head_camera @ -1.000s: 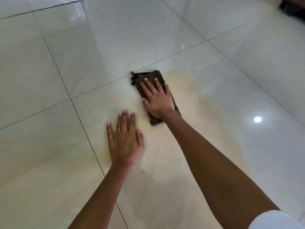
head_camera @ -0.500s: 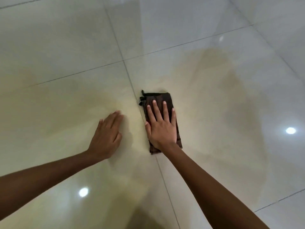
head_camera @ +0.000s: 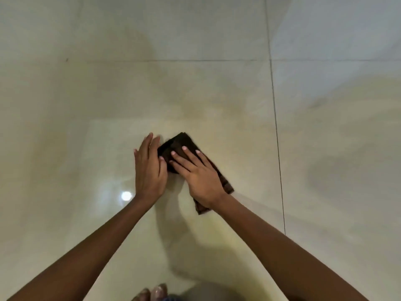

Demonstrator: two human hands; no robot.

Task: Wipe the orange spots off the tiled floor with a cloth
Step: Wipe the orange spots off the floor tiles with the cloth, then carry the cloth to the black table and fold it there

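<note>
One cloth (head_camera: 173,148) lies under the right hand (head_camera: 200,178), left hand (head_camera: 149,170) beside.

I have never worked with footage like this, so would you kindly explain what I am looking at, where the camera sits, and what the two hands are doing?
There is no machine here: a person wears one wide-angle camera on the head, looking forward and down, so both bare forearms reach into the picture from below. The surface is a glossy cream tiled floor with thin dark grout lines and a bright reflected lamp spot. The only loose thing on it is a folded dark brown cloth. The right hand lies flat on the cloth, fingers spread, pressing it down rather than closing a grip around it. The left hand is open beside the cloth's left edge, touching or nearly touching it. I cannot make out distinct orange spots in this picture.
</note>
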